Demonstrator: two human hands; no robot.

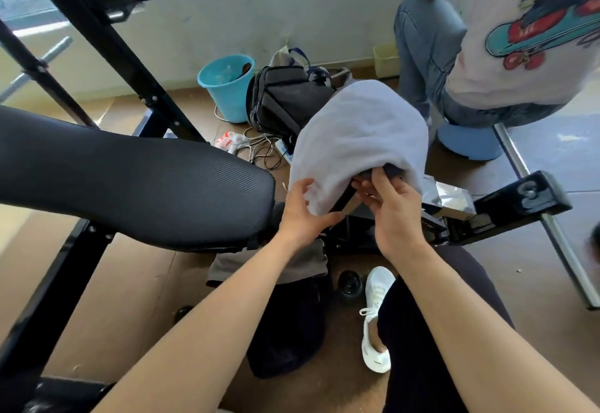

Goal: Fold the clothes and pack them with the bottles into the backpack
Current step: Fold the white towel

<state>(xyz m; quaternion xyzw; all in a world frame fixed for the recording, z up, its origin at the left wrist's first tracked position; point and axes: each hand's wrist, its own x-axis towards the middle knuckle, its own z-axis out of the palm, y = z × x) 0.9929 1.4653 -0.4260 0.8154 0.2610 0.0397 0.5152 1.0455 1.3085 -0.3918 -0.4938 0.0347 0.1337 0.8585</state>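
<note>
The pale garment (357,139) hangs in the air at the centre of the frame, raised above the floor so that it can be folded. The right hand (394,209) pinches its lower inner edge, the grip pressed together on the cloth. The left hand (302,209) takes the lower corner loosely, thumb under and fingers half spread over it, probably to keep the fold even. At the lower centre, between the forearms, a dark bag (285,328) lies on the floor, probably the backpack, with a dark bottle (350,284) just beside it.
</note>
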